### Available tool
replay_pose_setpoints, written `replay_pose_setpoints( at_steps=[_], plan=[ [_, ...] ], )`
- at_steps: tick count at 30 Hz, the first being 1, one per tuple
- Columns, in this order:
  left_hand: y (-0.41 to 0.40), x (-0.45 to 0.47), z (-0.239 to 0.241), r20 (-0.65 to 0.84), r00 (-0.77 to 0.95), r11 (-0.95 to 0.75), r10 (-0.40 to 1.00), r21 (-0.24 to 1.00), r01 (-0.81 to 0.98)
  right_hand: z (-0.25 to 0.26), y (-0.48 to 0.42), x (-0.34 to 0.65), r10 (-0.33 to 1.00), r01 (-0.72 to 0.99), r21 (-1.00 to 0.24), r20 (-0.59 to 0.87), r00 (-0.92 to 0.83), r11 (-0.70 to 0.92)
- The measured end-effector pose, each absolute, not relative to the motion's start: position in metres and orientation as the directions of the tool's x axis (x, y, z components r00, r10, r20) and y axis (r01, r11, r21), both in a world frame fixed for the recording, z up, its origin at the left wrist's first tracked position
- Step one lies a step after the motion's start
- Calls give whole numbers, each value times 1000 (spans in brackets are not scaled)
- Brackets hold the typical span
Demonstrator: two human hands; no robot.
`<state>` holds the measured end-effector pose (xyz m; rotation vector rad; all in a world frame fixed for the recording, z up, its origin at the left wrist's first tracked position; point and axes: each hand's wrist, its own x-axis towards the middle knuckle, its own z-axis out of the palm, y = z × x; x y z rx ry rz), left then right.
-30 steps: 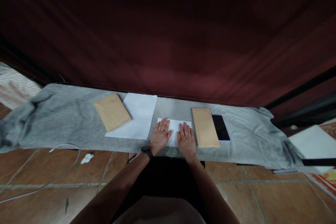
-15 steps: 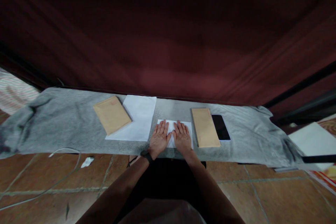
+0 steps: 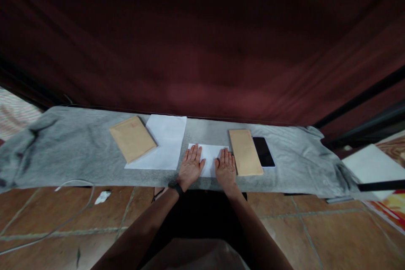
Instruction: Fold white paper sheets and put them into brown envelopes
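My left hand and my right hand both lie flat, fingers stretched out, on a small folded white paper on the grey cloth. A dark band is on my left wrist. A narrow brown envelope lies just right of my right hand. To the left of my left hand lies a larger white sheet with a brown envelope overlapping its left side.
A black phone lies beside the narrow envelope on the right. A dark red curtain hangs behind the cloth. A grey cable and a paper scrap lie on the tiled floor. White board sits at far right.
My hands came together over the white paper half a second ago, then slid apart again to its left and right sides. The view shifted slightly.
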<state>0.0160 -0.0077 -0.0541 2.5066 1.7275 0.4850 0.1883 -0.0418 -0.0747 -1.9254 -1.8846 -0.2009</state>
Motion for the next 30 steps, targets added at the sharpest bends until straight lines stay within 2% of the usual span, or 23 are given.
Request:
replay_pose_setpoints(
  at_steps=[5,15,21,30],
  plan=[
    [-9,17,-53,210,341,-380,916,186,906,-73,-68,181,929,974,-173,362,-74,145],
    [-14,18,-49,189,332,-359,924,137,923,-85,-90,190,894,981,-160,447,-31,114],
    [-54,25,-57,234,565,-602,791,135,787,-87,-91,190,899,978,-172,437,-33,120],
    [-70,-17,-55,257,539,-580,802,121,806,-84,-96,194,891,974,-183,453,-39,135]
  ],
)
